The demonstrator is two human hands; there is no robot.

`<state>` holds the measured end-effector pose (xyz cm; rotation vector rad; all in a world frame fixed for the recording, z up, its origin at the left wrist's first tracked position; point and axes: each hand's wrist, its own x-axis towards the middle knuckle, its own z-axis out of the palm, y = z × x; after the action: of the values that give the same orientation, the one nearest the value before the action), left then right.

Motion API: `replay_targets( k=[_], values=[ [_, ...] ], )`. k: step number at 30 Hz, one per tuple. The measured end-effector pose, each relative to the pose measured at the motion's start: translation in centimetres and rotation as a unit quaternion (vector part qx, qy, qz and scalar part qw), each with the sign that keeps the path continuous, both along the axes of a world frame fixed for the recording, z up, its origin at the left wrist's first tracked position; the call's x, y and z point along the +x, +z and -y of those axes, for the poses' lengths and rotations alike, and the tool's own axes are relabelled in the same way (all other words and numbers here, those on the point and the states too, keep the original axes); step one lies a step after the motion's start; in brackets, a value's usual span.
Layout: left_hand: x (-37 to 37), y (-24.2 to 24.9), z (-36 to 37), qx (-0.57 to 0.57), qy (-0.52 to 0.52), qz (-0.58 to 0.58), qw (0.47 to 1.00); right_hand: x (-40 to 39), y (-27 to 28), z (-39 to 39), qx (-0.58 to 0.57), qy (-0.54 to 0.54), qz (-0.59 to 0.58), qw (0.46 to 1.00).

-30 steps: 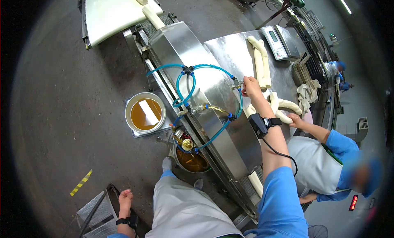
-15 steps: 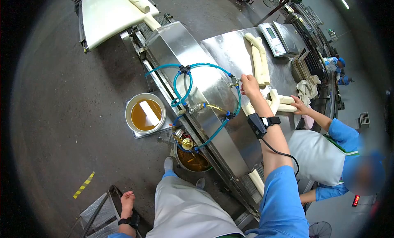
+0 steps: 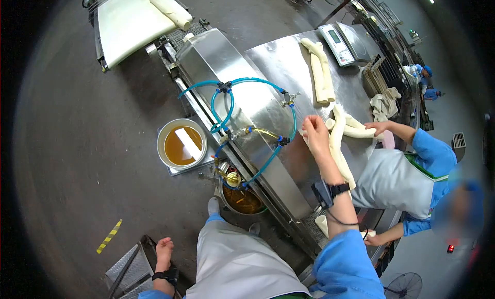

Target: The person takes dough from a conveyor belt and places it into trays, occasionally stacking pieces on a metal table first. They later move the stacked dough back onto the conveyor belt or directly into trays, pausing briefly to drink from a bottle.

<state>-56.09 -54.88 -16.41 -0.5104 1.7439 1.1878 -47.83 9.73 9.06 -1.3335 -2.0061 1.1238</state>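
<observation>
My right hand (image 3: 316, 133) is over the steel table, its fingers loosely bent and nothing visible in them. Just up and left of it sits a small metal valve (image 3: 290, 98) on the blue air hose (image 3: 296, 125); the hand is apart from it. Beside my right hand and forearm lie long pale dough rolls (image 3: 336, 139); the forearm covers part of one. My left hand (image 3: 164, 249) hangs low at my side with curled fingers, holding nothing I can see, near a metal step (image 3: 126, 265).
A co-worker's hand (image 3: 379, 128) grips a dough roll; their other hand (image 3: 374, 239) is by the conveyor. The steel cover (image 3: 227, 67) spans the conveyor. A pot of brown liquid (image 3: 164, 144) and a bucket (image 3: 242, 201) stand below. A scale (image 3: 335, 44) sits on the table.
My right hand has come away from the valve, moving down toward me. The co-worker's dough rolls have shifted, one now lying lengthwise beside my forearm. The co-worker's lower hand has come into view.
</observation>
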Motion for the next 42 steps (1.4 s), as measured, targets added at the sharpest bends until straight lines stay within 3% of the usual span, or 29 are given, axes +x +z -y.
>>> replay_targets(
  k=[3,5,9,11,14,15,18,19,24,26,27,29,34,36,39,40,42],
  values=[
    [-0.3,0.8,-1.1,-0.011,-0.015,0.004,1.000,4.4,-0.2,3.3,0.066,0.030,-0.020,0.997],
    [-0.8,1.2,-1.7,-0.023,-0.027,0.001,0.999,7.3,1.0,6.4,0.159,0.019,0.026,0.987],
    [-1.3,0.4,-2.7,-0.017,-0.057,0.000,0.998,14.3,1.1,10.7,0.167,-0.063,0.063,0.982],
    [-1.4,-0.3,-3.2,-0.011,-0.068,-0.004,0.998,18.2,0.7,11.8,0.233,-0.062,0.135,0.961],
    [-1.8,0.2,-4.7,0.017,-0.091,-0.020,0.995,23.9,-1.2,12.6,0.240,-0.103,0.225,0.938],
    [-1.7,0.9,-5.6,0.012,-0.108,-0.039,0.993,26.1,-1.8,12.5,0.179,-0.104,0.259,0.943],
    [-0.6,2.7,-7.9,0.007,-0.110,-0.064,0.992,30.5,-5.0,12.9,0.158,-0.114,0.333,0.923],
    [0.0,3.0,-8.4,0.011,-0.121,-0.072,0.990,31.0,-4.7,13.2,0.121,-0.098,0.288,0.945],
    [5.9,5.2,-10.1,-0.011,-0.152,-0.114,0.982,33.1,-4.6,13.1,0.212,-0.025,0.245,0.946],
    [9.2,5.5,-10.6,-0.022,-0.184,-0.104,0.977,33.6,-3.9,13.4,0.089,0.052,0.217,0.971],
    [11.1,5.7,-10.9,-0.027,-0.182,-0.111,0.977,34.3,-4.3,14.1,0.087,0.054,0.210,0.972],
    [15.3,6.3,-11.6,-0.014,-0.187,-0.120,0.975,36.2,-5.1,15.3,0.250,0.118,0.237,0.931],
    [24.4,8.1,-14.4,-0.003,-0.223,-0.102,0.969,43.7,-5.4,16.9,0.219,0.095,0.285,0.928],
    [26.7,7.9,-16.7,0.025,-0.254,-0.106,0.961,46.9,-5.4,17.3,0.114,0.105,0.278,0.948],
    [30.1,11.6,-21.4,0.103,-0.358,-0.186,0.909,49.6,-4.8,18.8,-0.051,0.087,0.166,0.981],
    [30.9,13.9,-23.2,0.103,-0.360,-0.189,0.907,50.5,-5.1,19.1,-0.118,0.098,0.118,0.981],
    [31.9,18.1,-27.5,0.159,-0.449,-0.289,0.830,52.7,-7.3,19.1,-0.314,0.113,0.060,0.941]
  ],
)
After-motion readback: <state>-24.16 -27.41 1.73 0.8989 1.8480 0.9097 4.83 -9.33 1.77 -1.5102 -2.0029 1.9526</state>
